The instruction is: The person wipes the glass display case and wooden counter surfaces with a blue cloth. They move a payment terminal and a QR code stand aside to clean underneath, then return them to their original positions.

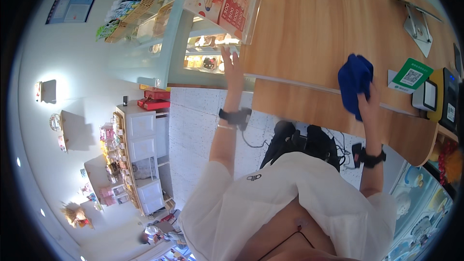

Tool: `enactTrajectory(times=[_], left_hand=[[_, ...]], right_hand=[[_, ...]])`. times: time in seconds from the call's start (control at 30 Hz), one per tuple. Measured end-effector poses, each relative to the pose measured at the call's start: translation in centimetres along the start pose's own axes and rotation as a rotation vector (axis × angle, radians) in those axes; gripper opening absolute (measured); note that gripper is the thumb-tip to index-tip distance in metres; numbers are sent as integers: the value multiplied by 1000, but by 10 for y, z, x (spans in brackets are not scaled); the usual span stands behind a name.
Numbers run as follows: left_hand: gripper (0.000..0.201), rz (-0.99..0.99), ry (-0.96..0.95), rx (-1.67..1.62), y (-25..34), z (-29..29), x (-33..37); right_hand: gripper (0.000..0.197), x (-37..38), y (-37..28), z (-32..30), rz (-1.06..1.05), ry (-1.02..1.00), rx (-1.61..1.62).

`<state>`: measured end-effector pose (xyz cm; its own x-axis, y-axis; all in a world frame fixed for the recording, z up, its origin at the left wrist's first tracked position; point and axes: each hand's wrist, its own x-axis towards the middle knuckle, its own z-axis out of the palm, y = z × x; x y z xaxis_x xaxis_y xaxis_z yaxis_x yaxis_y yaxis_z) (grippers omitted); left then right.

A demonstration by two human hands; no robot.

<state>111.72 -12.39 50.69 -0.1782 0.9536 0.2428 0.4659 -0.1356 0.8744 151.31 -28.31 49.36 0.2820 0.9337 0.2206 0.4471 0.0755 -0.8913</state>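
Observation:
My right hand [370, 105] has its fingers on the near right side of a dark blue cloth [356, 81], which is bunched up on the wooden counter [299, 29] and overlaps its front edge. Part of the grip is hidden by the hand and the cloth's folds. My left hand [233, 69] is stretched out at the counter's left end, beside a lit glass display case [205, 62]. Its fingers are apart and hold nothing. A dark band circles each of my wrists.
A folded red and white price card [227, 5] stands at the counter's left end. Right of the cloth are a green code card [410, 75], a yellow and black payment device [437, 97] and a metal stand [416, 29]. White cabinets [140, 140] line the left wall.

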Motion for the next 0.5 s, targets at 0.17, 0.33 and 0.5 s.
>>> enactTrajectory(times=[0.17,0.33,0.5], left_hand=[[45,-114,-177,139,-48,-32,-83],[40,-157,-210,191,-53,-70,-98],[40,-121,-253,135,-40,-71,-79]], right_hand=[[42,41,9,89,-299,15,-594],[46,32,-48,205,-357,-217,-526],[49,33,-75,278,-399,-312,-515]])
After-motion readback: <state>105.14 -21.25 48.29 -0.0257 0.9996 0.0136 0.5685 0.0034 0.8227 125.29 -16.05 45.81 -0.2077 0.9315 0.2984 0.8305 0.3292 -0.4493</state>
